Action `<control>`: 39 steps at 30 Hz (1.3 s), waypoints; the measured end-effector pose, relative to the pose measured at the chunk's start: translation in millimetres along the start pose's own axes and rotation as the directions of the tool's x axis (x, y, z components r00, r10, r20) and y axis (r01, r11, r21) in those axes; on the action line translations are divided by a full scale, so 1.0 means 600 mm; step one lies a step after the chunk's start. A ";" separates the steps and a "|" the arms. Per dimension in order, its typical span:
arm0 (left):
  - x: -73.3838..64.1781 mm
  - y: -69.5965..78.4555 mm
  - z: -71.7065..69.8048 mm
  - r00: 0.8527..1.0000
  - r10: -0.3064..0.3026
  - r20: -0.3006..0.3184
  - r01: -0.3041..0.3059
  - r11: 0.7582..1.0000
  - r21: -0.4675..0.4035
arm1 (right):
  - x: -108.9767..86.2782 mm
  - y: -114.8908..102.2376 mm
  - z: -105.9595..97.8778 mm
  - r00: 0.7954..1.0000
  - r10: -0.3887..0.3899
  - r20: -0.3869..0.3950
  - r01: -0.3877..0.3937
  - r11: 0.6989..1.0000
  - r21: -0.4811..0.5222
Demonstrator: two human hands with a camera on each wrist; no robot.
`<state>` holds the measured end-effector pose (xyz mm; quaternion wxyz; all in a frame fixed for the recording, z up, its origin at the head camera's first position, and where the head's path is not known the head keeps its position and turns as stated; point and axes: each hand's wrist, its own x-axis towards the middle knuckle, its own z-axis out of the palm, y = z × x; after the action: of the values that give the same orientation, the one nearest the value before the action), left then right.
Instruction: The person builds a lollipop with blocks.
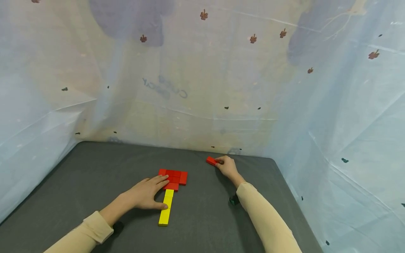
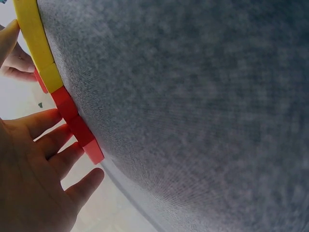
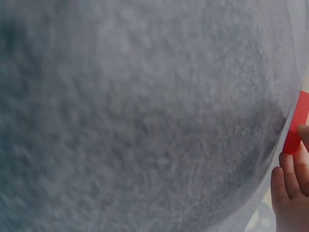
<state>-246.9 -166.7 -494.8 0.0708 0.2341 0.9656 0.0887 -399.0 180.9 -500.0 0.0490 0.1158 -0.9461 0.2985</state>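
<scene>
Several flat red blocks point(image 1: 173, 177) lie joined in a patch on the dark table, with a straight strip of yellow blocks point(image 1: 164, 217) running from it toward the person. My left hand point(image 1: 143, 194) spreads its straight fingers over the left side of the red patch, thumb on the yellow strip. In the left wrist view the fingertips meet the edge of the red blocks point(image 2: 79, 129). Further back and to the right, my right hand point(image 1: 228, 167) pinches a separate red block point(image 1: 210, 160) close over the table. The right wrist view shows this red block point(image 3: 296, 125) at the fingertips.
The dark grey table point(image 1: 202, 225) has rounded far corners. A translucent printed plastic curtain point(image 1: 202, 77) hangs behind it and along both sides. A small dark object point(image 1: 234, 200) shows under the right sleeve.
</scene>
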 end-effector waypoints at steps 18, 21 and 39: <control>0.002 -0.002 0.006 1.000 -0.006 -0.008 0.006 1.000 0.005 | -0.028 -0.066 0.023 0.989 -0.144 0.015 0.141 0.981 0.133; 0.002 -0.002 0.006 1.000 -0.006 -0.006 0.006 1.000 0.007 | -0.031 -0.081 0.029 0.984 -0.177 0.029 0.171 0.975 0.141; 0.002 -0.001 0.000 1.000 -0.022 0.015 0.022 1.000 0.009 | -0.024 -0.145 0.080 0.948 -0.299 0.108 0.284 0.949 0.137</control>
<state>-248.3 -166.6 -495.2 0.0781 0.2246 0.9678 0.0820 -364.5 86.9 -493.4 0.0252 0.2761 -0.9000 0.3363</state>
